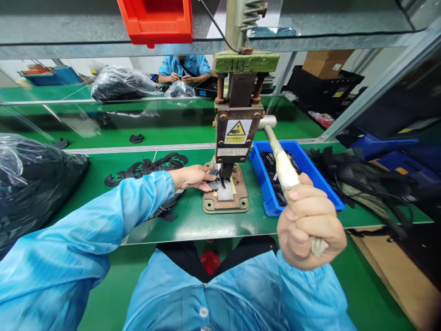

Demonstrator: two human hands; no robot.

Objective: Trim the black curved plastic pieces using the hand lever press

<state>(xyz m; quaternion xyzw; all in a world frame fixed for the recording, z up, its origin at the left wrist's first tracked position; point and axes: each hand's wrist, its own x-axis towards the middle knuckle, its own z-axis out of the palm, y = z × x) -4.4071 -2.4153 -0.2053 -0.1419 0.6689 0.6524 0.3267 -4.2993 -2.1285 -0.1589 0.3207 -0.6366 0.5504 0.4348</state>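
Observation:
A hand press (236,133) with a yellow warning label stands on the green table (193,220). My right hand (308,227) is closed round the taped end of its long lever (280,158), which slants down toward me. My left hand (193,178) reaches in from the left, its fingers pinching a small black flat part (214,173) at the press base plate (225,197), right under the ram. A pile of black curved parts (148,168) lies just behind and under my left forearm.
A blue bin (263,179) of black pieces sits right of the press. Black straps (361,177) lie further right, a plastic bag (31,179) of parts at the left. A red bin (156,20) sits on the shelf above. Another person (184,69) works across the table.

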